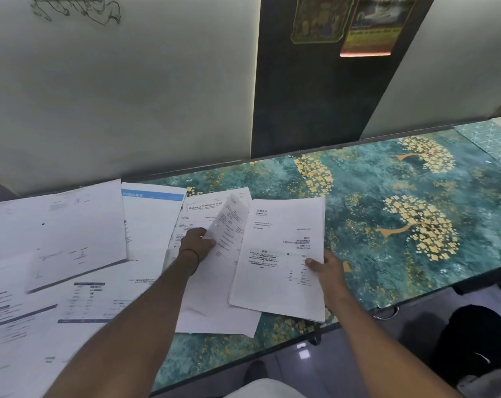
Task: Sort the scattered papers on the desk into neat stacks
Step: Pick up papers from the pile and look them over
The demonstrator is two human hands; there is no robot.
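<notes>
Working over desk (pixel 387 182) with papers (pixel 56 225) strewn lower left. Gripping stack (pixel 280 239) at centre by its right edge with right hand (pixel 328 272); pinching curled sheet (pixel 229 222) just left with left hand (pixel 196 244). Could crease sheet or fan stack if tugged.

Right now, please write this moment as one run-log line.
left hand: pinches curled sheet | right hand: grips paper stack | desk: loose papers spread at left

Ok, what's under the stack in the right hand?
A white sheet pokes out from under the paper stack at left, on the floral desk cover; anything directly beneath is covered.
</notes>
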